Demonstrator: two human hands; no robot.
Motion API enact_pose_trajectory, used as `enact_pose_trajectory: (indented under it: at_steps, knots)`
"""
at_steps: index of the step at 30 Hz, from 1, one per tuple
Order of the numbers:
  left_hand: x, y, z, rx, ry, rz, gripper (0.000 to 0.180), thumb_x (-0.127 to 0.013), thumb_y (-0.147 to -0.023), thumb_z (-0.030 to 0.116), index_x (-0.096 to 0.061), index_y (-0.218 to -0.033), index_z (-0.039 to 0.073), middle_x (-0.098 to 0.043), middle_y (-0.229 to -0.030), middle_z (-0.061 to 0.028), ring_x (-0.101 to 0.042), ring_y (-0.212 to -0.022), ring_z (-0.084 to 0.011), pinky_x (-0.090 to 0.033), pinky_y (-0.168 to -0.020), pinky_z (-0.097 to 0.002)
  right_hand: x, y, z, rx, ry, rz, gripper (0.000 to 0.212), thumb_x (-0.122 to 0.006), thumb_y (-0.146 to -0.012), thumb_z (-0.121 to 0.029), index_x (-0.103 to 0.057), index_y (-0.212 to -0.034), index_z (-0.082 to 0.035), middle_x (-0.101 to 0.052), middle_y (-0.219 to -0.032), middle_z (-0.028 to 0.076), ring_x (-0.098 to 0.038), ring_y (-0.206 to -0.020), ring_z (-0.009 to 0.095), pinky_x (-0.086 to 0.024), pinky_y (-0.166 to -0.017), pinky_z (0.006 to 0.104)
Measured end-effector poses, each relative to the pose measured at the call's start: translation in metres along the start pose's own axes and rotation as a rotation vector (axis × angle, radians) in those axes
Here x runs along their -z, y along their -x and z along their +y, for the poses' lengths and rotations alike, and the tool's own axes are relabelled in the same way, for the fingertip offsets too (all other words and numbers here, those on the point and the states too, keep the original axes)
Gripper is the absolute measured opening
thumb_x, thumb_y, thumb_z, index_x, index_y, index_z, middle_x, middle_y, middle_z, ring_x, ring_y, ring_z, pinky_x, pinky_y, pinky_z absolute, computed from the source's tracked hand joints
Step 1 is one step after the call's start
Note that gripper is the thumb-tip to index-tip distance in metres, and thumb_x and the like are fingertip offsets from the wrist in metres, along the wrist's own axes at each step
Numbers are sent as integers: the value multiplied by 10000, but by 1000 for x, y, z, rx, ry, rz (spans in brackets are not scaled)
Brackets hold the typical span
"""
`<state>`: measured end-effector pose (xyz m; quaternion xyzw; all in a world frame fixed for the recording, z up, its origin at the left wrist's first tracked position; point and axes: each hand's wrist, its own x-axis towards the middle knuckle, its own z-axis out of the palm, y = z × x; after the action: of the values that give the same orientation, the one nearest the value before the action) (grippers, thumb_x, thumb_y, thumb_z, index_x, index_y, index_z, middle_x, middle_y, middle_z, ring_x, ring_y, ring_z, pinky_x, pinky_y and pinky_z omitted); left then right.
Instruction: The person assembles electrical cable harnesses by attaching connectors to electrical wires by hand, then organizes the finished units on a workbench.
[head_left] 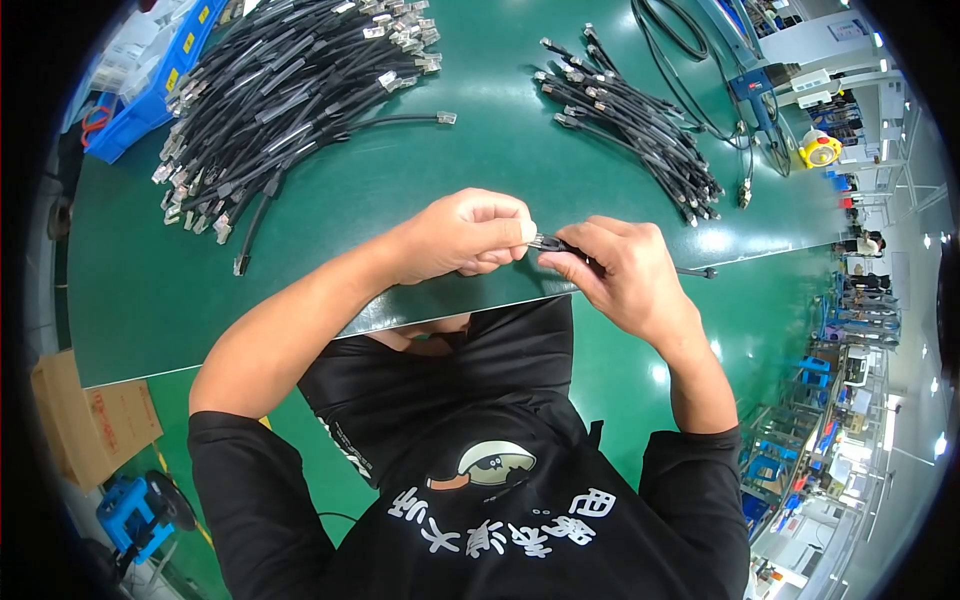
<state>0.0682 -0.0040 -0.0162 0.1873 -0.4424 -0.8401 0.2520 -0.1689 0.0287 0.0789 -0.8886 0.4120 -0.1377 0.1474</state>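
Just over the table's near edge, my right hand [625,265] is closed round a short black network cable [693,272]. The cable's far end sticks out to the right, past my fingers. At its other end, a small clear plug [541,241] shows between my two hands. My left hand [470,235] pinches this plug between thumb and fingers, which partly hide it. A large pile of black network cables [290,100] with clear plugs lies at the back left. A smaller bundle of similar cables [635,125] lies at the back right.
A blue bin [150,110] with clear bags stands at the far left. To the right of the smaller bundle are a blue power tool [757,95], a dark looped cord [665,60] and a yellow round object [820,148]. A cardboard box [95,415] sits below the green table [480,150].
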Motion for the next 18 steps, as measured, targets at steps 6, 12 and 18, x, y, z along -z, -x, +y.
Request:
enact_pose_trajectory:
  at_steps: [6,12,18]
  knots:
    - [-1,-4,5,-31,-90,-25,258,-642,-1081,293,-649,-946,73,-461,-738,88,-359,-622,-20,-279,-539,-222,-4,-2,1,31,63,34,260,-787,-937,-238,-669,-844,-26,-644,-739,139,-663,-665,385,-521,-592,464]
    - [5,-10,1,-51,-115,-15,261,-632,-1092,293,-639,-988,54,-503,-788,58,-400,-637,-39,-304,-547,-225,-9,-7,14,107,98,70,242,-791,-922,-225,-663,-869,-27,-645,-752,129,-666,-679,373,-519,-600,461]
    - [0,-9,-7,-66,-43,161,276,-555,-1138,288,-610,-1033,39,-489,-778,25,-411,-614,-46,-336,-531,-205,7,-39,53,66,165,60,250,-815,-891,-260,-750,-963,-30,-703,-831,137,-703,-785,381,-557,-690,452]
